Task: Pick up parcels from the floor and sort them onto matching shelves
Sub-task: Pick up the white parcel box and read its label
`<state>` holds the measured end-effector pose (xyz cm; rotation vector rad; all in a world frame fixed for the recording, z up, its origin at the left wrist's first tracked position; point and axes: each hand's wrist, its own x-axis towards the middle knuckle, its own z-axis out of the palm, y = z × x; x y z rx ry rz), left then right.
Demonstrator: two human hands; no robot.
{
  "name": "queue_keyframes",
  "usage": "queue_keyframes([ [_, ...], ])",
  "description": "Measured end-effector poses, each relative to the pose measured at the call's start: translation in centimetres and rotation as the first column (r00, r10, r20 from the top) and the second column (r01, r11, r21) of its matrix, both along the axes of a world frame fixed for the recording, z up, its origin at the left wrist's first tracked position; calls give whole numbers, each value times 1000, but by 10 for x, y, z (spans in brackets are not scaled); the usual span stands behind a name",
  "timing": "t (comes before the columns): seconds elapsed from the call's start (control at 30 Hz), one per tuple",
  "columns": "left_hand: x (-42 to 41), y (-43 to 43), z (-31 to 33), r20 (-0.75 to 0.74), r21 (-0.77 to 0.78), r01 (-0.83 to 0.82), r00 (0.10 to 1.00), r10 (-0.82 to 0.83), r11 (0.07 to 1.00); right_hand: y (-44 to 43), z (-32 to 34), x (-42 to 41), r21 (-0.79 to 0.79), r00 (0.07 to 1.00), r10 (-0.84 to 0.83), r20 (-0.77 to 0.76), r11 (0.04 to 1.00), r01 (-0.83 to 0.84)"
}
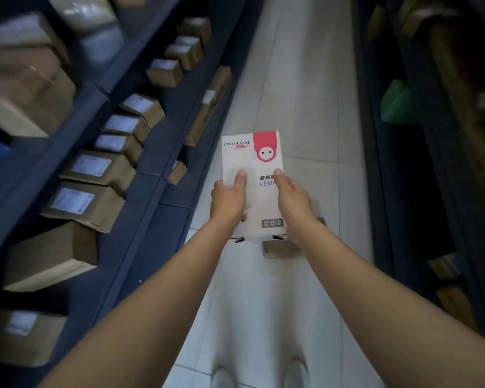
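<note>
A white LED-bulb box (253,161) with a red top corner and a round face logo is held out in front of me, above the tiled aisle floor. My left hand (228,196) grips its left side with the thumb on the front face. My right hand (291,196) grips its right side the same way. Below the box, a brown cardboard parcel (280,249) lies on the floor, partly hidden by my right wrist. The dark blue shelves (140,152) on my left hold several labelled brown parcels.
A second dark shelf rack (389,191) lines the right side, with a green parcel (401,102) and brown boxes on it. The pale tiled aisle floor (300,79) runs ahead between the racks. My white shoes (294,372) show at the bottom edge.
</note>
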<state>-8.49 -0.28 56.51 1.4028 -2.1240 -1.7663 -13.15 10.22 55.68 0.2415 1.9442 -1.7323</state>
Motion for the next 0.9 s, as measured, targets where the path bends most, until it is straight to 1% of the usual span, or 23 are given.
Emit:
queue_keyframes([
  [0.13,-4,-6,107,-104,-107,-23,994,12,994,-3,94,-6,-69,994,25,-111,997,-33],
  [0.23,-2,-10,172,-164,-163,-25,986,-2,986,-8,151,-5,-142,989,40,-140,988,-60],
  [0.33,1,-17,215,-234,-198,-49,972,1,979,-11,204,1,-179,974,62,-219,978,-103],
  [0.47,17,-18,270,-301,-233,-70,954,-3,970,-13,253,7,-167,946,46,-320,980,-104],
  [0.57,24,-26,291,-328,-278,-86,945,-11,957,-15,276,12,-228,930,20,-366,967,-111],
  [0.67,33,-29,307,-335,-313,-70,941,-41,947,-19,286,15,-175,917,16,-399,980,-93],
  [0.73,40,-29,315,-344,-318,-49,937,-67,947,-17,295,21,-148,932,47,-360,983,-106],
  [0.8,47,-29,323,-348,-344,-28,932,-100,938,-11,308,30,-155,952,105,-289,976,-155],
  [0.9,53,-27,334,-300,-449,19,939,-171,893,-5,313,29,-141,951,187,-247,964,-226],
])
